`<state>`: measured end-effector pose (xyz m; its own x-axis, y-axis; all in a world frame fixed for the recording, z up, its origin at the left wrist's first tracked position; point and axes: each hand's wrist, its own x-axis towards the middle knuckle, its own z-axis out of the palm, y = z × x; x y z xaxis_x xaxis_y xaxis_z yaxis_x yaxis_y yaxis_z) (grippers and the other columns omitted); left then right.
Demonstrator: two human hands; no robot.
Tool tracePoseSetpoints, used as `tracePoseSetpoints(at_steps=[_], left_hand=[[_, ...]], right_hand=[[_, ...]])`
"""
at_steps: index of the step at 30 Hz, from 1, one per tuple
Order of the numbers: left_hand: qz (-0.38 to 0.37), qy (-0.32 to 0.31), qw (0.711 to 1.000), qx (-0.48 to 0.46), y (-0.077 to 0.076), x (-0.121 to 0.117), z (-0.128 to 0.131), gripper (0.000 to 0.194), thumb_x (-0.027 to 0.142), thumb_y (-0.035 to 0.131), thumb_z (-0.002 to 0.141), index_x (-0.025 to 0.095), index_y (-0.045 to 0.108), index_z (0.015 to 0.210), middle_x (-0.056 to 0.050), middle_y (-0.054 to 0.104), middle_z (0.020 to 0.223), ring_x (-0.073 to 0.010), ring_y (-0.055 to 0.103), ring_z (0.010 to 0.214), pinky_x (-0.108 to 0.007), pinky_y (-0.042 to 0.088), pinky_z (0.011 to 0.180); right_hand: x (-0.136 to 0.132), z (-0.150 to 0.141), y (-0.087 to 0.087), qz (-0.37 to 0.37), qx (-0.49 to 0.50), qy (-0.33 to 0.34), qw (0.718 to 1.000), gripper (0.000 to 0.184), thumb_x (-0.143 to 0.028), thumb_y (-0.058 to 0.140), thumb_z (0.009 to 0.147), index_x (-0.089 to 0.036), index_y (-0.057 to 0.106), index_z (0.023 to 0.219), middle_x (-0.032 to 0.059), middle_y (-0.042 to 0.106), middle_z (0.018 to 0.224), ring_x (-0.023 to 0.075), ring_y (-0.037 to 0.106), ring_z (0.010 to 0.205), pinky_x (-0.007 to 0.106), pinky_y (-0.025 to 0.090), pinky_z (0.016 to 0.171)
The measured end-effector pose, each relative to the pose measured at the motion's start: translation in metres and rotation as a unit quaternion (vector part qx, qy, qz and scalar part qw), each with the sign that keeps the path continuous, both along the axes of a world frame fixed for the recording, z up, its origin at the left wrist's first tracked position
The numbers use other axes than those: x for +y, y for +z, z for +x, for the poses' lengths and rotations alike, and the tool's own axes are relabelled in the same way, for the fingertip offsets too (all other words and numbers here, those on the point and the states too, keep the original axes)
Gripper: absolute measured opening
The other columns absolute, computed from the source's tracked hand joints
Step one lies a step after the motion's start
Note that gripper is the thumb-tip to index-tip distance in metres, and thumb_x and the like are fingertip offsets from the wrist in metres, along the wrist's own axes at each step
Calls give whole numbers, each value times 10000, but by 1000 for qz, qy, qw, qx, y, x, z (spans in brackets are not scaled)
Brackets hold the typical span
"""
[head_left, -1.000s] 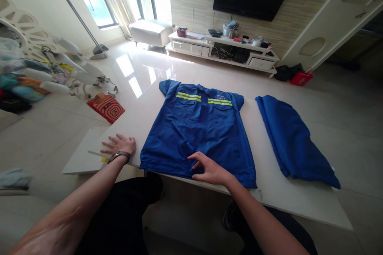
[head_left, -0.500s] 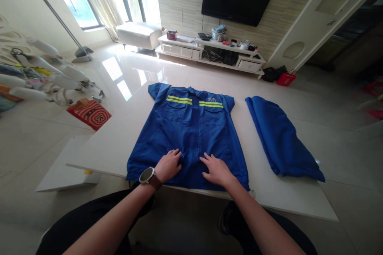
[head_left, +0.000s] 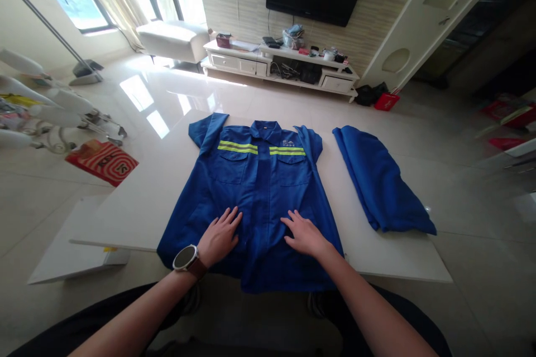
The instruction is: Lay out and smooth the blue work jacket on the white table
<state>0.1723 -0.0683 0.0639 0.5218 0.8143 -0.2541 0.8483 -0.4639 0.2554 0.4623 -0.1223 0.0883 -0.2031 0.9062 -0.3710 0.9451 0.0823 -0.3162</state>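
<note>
While hands [head_left: 218,241] [head_left: 307,236] lie open on blue jacket [head_left: 262,198], collar [head_left: 265,130] pointing away, long axis near to far

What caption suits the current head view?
Left hand and right hand on a blue jacket laid over a white table.

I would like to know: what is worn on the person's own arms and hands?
The left forearm and right forearm show no sleeves. A wristwatch with a round dark face, silver-coloured rim and brown strap is on the left wrist. No gloves cover the left hand or right hand.
</note>
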Motion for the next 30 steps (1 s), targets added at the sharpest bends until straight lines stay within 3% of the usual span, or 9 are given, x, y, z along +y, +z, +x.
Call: tracePoseSetpoints(at_steps=[2, 5, 8, 11, 13, 18, 24, 27, 30], left_hand=[[-15, -14, 1000, 24, 7, -3, -1, 598, 232, 547, 884, 208, 593, 1480, -141, 455, 1627, -357, 408, 1511, -479, 460, 1129], [-58, -28, 995, 76, 28, -5, 1, 350, 325, 495, 942, 204, 801, 1063, -193, 743, 1208, -357, 705, 1148, -449, 547, 928], [-82, -26, 994, 69, 39, -2, 4, 354, 381, 470, 967, 243, 769, 839, -148, 755, 926, -311, 741, 905, -419, 546, 814], [-33, -31, 999, 9, 29, 4, 5, 271, 309, 507, 942, 246, 742, 1059, -139, 721, 1157, -309, 685, 1104, -420, 536, 899], [-2, -21, 1000, -9, 17, 7, 6, 397, 274, 523, 931, 239, 664, 1300, -151, 611, 1423, -331, 562, 1333, -457, 509, 1009], [-19, 2, 999, 43, 5, 9, 14, 645, 245, 555, 926, 215, 453, 1562, -131, 332, 1693, -379, 254, 1573, -530, 399, 1176], [-12, -22, 997, 73, 20, 7, 21, 538, 192, 514, 929, 172, 556, 1465, -163, 457, 1606, -400, 398, 1486, -490, 518, 1021], [3, -35, 998, 53, 27, 8, 23, 314, 243, 495, 960, 191, 718, 1174, -146, 684, 1286, -345, 627, 1203, -442, 542, 887], [0, -27, 999, 34, 31, 10, 27, 276, 280, 477, 986, 211, 744, 978, -104, 734, 1054, -290, 690, 1008, -409, 517, 846]], right_hand=[[-3, -1, 4, -24, 4, 22, 999, 616, -335, 649, 885, -186, 579, 1478, 204, 524, 1547, 374, 501, 1427, 480, 455, 1092], [-5, -6, 14, -60, 14, 41, 997, 421, -383, 675, 859, -238, 730, 1251, 114, 766, 1179, 316, 715, 1096, 391, 529, 916], [-3, -11, 17, -65, 30, 32, 997, 242, -351, 638, 892, -264, 762, 1081, 40, 785, 961, 246, 732, 910, 326, 522, 801], [3, -13, 13, 20, 15, 16, 1000, 237, -262, 573, 937, -220, 737, 1103, 77, 760, 1097, 243, 691, 1064, 348, 508, 919], [7, -13, 8, 57, 12, 14, 998, 292, -249, 571, 947, -198, 707, 1200, 121, 682, 1332, 259, 602, 1266, 384, 472, 1040], [14, -11, -2, 5, 1, 7, 1000, 478, -293, 579, 953, -209, 596, 1423, 131, 416, 1642, 332, 360, 1514, 510, 400, 1158], [14, -16, 3, 19, -38, 37, 998, 376, -287, 554, 965, -186, 659, 1311, 146, 603, 1454, 305, 556, 1310, 420, 464, 1058], [14, -21, 11, 25, -66, 26, 997, 276, -287, 535, 977, -200, 691, 1187, 113, 722, 1178, 280, 635, 1130, 392, 482, 970], [15, -26, 16, 34, -75, 24, 996, 233, -292, 528, 985, -201, 698, 1115, 104, 740, 1068, 280, 642, 1095, 395, 476, 951]])
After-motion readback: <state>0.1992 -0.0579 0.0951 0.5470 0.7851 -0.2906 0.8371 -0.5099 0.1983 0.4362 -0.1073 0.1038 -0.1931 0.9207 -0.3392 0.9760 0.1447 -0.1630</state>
